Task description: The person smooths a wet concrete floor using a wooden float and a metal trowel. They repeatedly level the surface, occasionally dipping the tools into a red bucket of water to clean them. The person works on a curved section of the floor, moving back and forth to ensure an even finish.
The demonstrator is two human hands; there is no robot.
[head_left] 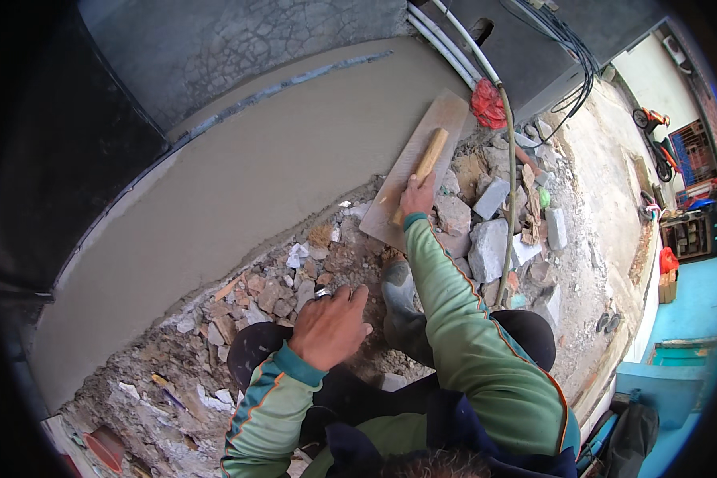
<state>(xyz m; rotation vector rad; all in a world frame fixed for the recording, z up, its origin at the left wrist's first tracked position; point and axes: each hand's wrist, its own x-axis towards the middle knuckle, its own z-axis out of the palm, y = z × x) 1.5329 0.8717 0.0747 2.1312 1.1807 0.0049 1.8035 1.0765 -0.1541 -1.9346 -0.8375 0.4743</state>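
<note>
My right hand (416, 197) is wrapped round the wooden handle of a long, flat plastering float (447, 107). The float lies at a slant along the right end of a smooth grey band of wet cement (294, 135). Its near end reaches over the rubble edge; whether its whole face touches the cement is hidden. Above my bent left knee hovers my left hand (330, 328), back upward, with a ring on one finger. Its fingers are loosely bent with the thumb apart, and nothing shows in it.
Broken stones and bricks (487, 248) border the cement. A hose (511, 183) runs down past a red plastic bag (488, 103) beside white pipes (446, 44). Dark cables (569, 40) hang from the grey wall (239, 48). My boot (402, 299) stands in the rubble; a motorbike (657, 143) is at far right.
</note>
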